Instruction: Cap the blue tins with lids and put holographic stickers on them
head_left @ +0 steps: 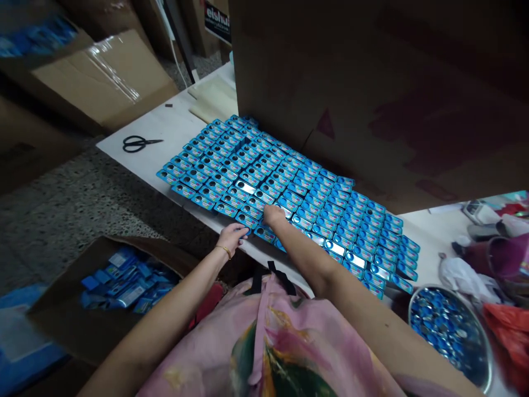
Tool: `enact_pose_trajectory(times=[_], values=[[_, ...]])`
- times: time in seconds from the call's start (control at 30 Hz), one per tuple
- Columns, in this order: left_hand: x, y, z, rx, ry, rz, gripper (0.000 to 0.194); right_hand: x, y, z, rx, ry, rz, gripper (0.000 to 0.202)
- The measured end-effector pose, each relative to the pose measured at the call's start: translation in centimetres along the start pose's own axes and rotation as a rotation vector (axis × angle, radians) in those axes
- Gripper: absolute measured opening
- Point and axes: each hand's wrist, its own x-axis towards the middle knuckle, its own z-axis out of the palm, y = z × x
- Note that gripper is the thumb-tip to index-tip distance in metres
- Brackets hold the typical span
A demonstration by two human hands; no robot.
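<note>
- Blue cases (296, 187) are lying in rows on the table (173, 118).
- Left hand (232, 238) is pinching 1 at the near edge.
- Right hand (273, 215) is reaching over others; cannot tell if grasping.

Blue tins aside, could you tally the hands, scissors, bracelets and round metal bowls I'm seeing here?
Left hand and right hand: 2
Scissors: 1 pair
Gold bracelet: 1
Round metal bowl: 1
Total: 5
</note>
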Motion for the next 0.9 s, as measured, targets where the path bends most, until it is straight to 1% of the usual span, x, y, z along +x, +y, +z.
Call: enact_pose_trajectory(times=[0.07, 0.13, 0.17, 0.23, 0.27, 0.33, 0.4, 0.5, 0.53, 0.6, 0.7, 0.77, 0.83, 0.9], values=[[0.0, -0.1, 0.2, -0.038, 0.03, -0.013, 0.024, -1.4, 0.3, 0.8, 0.063, 0.08, -0.054, 0.038], [-0.2, -0.3, 0.5, -0.054, 0.022, -0.029, 0.022, -2.7, 0.5, 2.2, 0.211, 0.152, -0.188, 0.032], [-0.3, -0.4, 0.7, -0.057, 0.002, -0.037, 0.02, -3.2, 0.5, 2.9, 0.306, 0.167, -0.264, 0.029], [-0.6, -0.5, 0.9, -0.077, -0.069, -0.062, 0.017, -3.8, 0.7, 4.1, 0.479, 0.135, -0.359, 0.024], [-0.7, -0.5, 0.8, -0.101, -0.116, -0.08, 0.016, -3.9, 0.8, 4.5, 0.543, 0.102, -0.358, 0.024], [-0.9, -0.4, 0.4, -0.155, -0.193, -0.119, 0.016, -3.8, 1.3, 4.9, 0.595, 0.056, -0.291, 0.024], [-0.9, -0.3, -0.4, -0.187, -0.194, -0.149, 0.017, -3.3, 1.6, 4.8, 0.517, 0.081, -0.223, 0.022], [-0.8, -0.1, -1.7, -0.212, -0.129, -0.158, 0.014, -2.5, 1.2, 4.4, 0.241, 0.163, -0.138, 0.024], [-0.8, 0.0, -2.0, -0.225, -0.12, -0.156, 0.013, -2.2, 0.8, 4.2, 0.155, 0.155, -0.11, 0.027], [-0.7, 0.1, -2.4, -0.251, -0.111, -0.15, 0.013, -1.4, -0.2, 3.9, 0.041, 0.088, -0.065, 0.035], [-0.7, 0.3, -2.3, -0.28, -0.098, -0.14, 0.013, -0.2, -1.4, 3.4, -0.017, -0.002, -0.042, 0.043], [-0.7, 0.5, -2.2, -0.31, -0.105, -0.153, 0.015, 0.1, -1.6, 3.1, -0.03, -0.021, -0.034, 0.042], [-0.7, 0.7, -2.1, -0.339, -0.114, -0.185, 0.021, -0.3, -1.4, 3.0, -0.043, -0.005, -0.032, 0.043], [-0.6, 0.9, -2.0, -0.353, -0.11, -0.212, 0.028, -1.3, -1.0, 3.1, -0.031, 0.049, -0.052, 0.042]])
